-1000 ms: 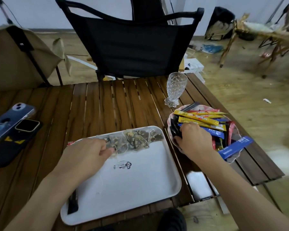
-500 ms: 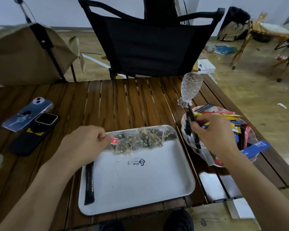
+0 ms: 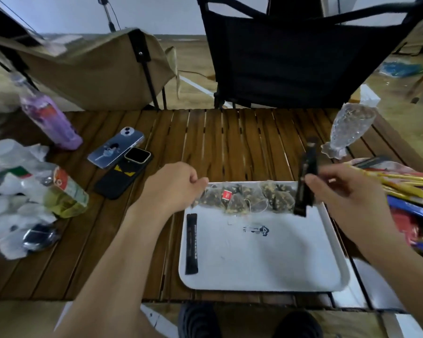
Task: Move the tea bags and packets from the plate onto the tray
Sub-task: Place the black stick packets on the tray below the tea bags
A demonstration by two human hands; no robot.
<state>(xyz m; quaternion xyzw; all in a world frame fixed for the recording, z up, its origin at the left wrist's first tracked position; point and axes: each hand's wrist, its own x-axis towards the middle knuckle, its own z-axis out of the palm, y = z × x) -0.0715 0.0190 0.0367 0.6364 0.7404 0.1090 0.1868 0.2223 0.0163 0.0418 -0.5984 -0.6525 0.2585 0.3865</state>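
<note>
A black stick packet (image 3: pixel 306 176), a second ago still among the pile on the plate (image 3: pixel 400 167), has been lifted by the right hand (image 3: pixel 347 193) and is pinched upright over the white tray (image 3: pixel 266 259). One more transfer is thus underway. The left hand (image 3: pixel 174 186) is curled at the tray's far-left corner; its grip cannot be told. One black packet (image 3: pixel 191 243) is counted on the tray, beside roughly five tea bags (image 3: pixel 244 197); many packets remain plated.

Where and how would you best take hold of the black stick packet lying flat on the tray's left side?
Pinch the black stick packet near its far end, coming from above with fingers across its narrow width. It lies flat, lengthwise along the white tray's left rim, with bare tray on its right, so a finger probably slides in from that side.
</note>
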